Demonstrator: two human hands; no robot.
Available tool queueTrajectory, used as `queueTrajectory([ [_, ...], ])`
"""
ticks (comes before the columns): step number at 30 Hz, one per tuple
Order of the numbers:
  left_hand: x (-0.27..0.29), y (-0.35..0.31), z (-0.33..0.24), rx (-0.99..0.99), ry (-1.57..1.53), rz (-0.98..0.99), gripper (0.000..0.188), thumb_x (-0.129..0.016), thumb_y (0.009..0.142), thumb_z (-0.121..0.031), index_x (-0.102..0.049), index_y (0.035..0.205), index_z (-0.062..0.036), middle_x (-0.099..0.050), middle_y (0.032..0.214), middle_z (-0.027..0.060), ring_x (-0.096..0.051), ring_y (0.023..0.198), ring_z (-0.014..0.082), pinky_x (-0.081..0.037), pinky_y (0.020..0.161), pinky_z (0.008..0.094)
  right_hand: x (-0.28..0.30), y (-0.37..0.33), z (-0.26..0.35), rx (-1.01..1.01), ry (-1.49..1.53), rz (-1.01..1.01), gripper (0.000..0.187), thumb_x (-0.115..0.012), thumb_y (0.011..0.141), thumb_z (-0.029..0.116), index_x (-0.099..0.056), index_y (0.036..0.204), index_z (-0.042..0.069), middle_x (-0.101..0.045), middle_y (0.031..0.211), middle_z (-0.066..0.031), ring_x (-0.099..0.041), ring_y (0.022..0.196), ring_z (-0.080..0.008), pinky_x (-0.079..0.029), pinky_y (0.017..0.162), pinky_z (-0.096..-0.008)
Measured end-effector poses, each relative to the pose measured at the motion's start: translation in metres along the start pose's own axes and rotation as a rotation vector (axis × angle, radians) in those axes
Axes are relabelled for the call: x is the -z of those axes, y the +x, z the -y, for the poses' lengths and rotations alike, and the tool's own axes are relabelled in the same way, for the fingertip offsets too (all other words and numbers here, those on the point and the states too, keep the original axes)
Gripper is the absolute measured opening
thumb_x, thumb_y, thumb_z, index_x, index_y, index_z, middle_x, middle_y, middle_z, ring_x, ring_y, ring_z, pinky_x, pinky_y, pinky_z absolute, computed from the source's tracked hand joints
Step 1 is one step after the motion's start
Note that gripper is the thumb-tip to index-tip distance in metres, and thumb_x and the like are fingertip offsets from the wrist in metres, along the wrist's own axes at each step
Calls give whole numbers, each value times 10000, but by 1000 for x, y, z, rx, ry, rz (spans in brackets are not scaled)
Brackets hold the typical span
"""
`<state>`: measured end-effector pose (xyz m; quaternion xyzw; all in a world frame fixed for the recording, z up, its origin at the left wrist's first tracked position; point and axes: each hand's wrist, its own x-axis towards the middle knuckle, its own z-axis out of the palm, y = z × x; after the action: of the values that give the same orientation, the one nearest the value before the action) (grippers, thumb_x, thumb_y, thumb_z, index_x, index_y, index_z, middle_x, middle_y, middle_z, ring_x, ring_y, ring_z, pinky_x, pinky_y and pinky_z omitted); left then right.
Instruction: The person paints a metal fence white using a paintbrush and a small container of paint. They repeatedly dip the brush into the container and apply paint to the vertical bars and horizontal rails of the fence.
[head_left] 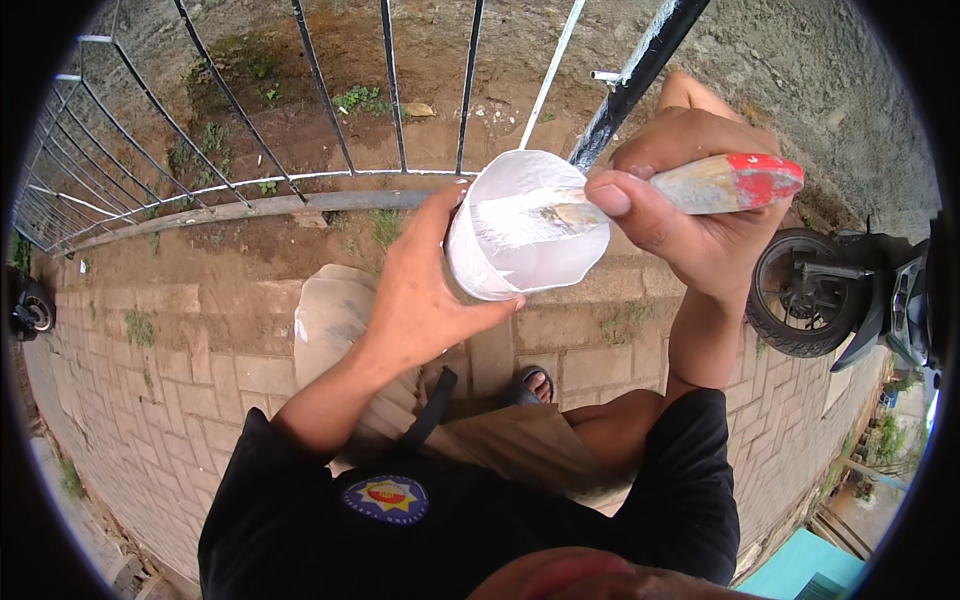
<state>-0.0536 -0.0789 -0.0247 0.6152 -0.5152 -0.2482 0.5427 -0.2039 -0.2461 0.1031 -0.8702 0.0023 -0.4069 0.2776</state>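
My left hand (420, 275) is wrapped round a white cup (475, 270) whose inside is coated with white paint. In my right hand (690, 190) is a paintbrush (700, 185) with a worn wooden handle and a red end. Its white, paint-covered bristles lie over the cup's opening, pointing left; whether they touch the inner wall I cannot tell. Just beyond the cup and my right hand stands a thick black post (640, 85) with white paint along part of it. A thin white bar (552, 75) rises beside the post.
A metal fence (390, 85) of mostly dark bars runs off to the left above a low rail. Rough wall (830, 90) stands at the far right, with a parked motorbike (810, 290) below it. Brick paving (160, 390) lies under me. Another wheel (35, 308) shows at the left edge.
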Motion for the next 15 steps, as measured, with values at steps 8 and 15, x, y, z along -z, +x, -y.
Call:
queueTrajectory([
  [8, 7, 3, -6, -7, 15, -55, 939, -929, 610, -223, -464, 1378, 53, -602, 1287, 253, -605, 1219, 386, -464, 1050, 450, 14, -11, -8, -317, 348, -300, 199, -863, 793, 93, -674, 836, 47, -667, 748, -20, -594, 654, -65, -427, 579, -201],
  [15, 11, 3, -3, -20, 110, -102, 947, -927, 607, -232, -459, 1376, 60, -598, 1282, 260, -612, 1211, 391, -475, 1035, 453, 19, -13, 0, -383, 242, -180, 215, -875, 777, 70, -675, 849, 39, -687, 776, -39, -633, 678, -82, -463, 586, -211],
])
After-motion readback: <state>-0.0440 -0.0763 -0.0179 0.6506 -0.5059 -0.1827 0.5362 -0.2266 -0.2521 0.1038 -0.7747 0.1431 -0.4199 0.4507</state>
